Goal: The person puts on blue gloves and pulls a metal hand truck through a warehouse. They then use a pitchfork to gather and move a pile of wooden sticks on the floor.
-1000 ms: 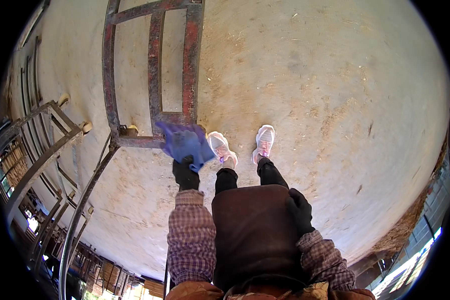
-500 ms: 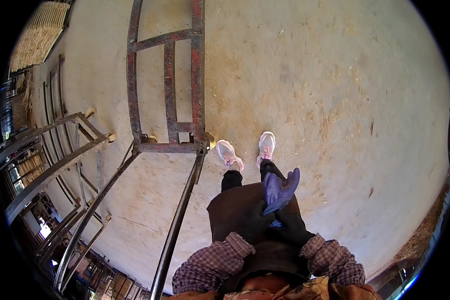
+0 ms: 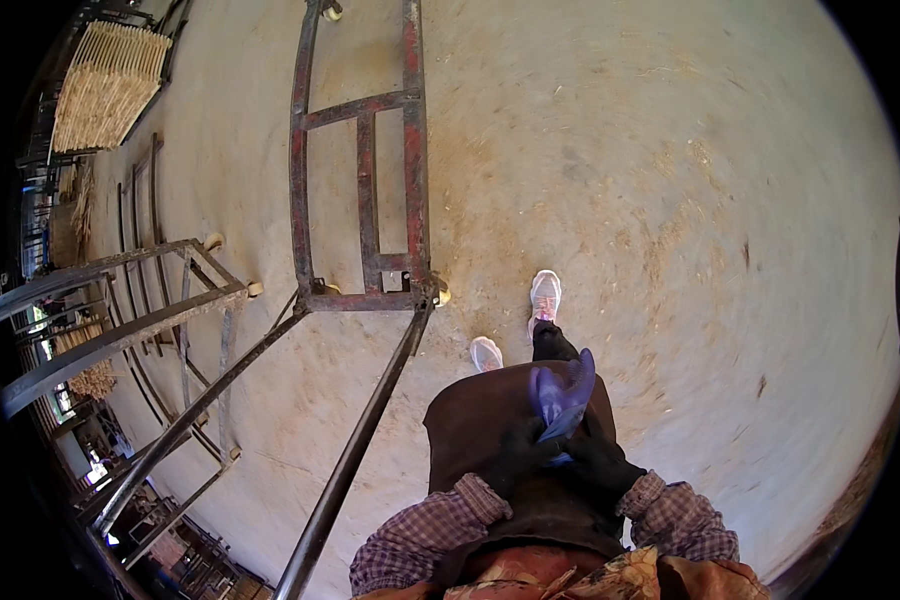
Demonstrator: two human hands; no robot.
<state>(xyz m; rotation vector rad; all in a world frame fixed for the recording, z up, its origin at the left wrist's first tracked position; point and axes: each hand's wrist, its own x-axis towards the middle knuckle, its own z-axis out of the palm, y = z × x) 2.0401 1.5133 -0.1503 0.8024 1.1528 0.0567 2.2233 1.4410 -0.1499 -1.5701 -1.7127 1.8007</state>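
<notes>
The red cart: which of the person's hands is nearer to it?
Left: the left hand is to the right of the red cart, apart from it; the right hand is farther right.

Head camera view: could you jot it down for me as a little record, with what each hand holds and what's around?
Left hand: dark-gloved left hand, gripping a purple glove-like item
Right hand: dark-gloved right hand, on the same item
Behind the item: brown apron
Feet: two pale shoes, the left partly covered by the apron
To the left: reddish metal frame with wheels
Upper left: pale sticks
Floor: pale floor, scattered specks
</notes>
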